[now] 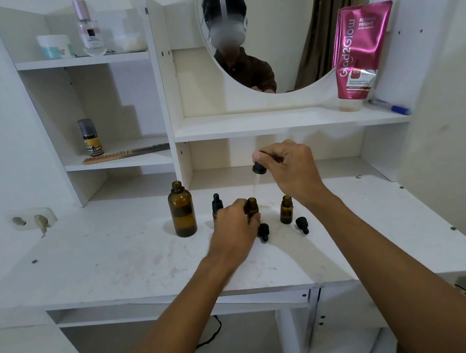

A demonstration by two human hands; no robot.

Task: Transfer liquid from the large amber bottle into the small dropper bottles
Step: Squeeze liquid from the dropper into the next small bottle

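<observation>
- Large amber bottle is standing upright and uncapped on the white desk, left of the small bottles; a dark liquid level is showing in its lower part.
- Middle dropper bottle is standing open just right of the large bottle's group, with its mouth below the glass pipette; its fill level cannot be told.
- Right dropper bottle is standing open and apart from the hands; its contents cannot be read.
- Capped dropper bottle is standing behind the left hand, mostly hidden by it.
- Two loose black dropper caps are lying on the desk: one just in front of the middle bottle, one in front of the right bottle.
- Dropper is hanging in the air over the middle bottle, black collar up and clear pipette pointing down; whether the pipette holds liquid cannot be told.
- Left hand is curling its fingers around the middle dropper bottle, gripping it against the desk, forearm reaching in from lower left.
- Right hand is raised above the bottles, thumb and forefinger pinching the dropper's rubber bulb, wrist bent downward.
- Pink tube is leaning beside the round mirror on the shelf behind.
</observation>
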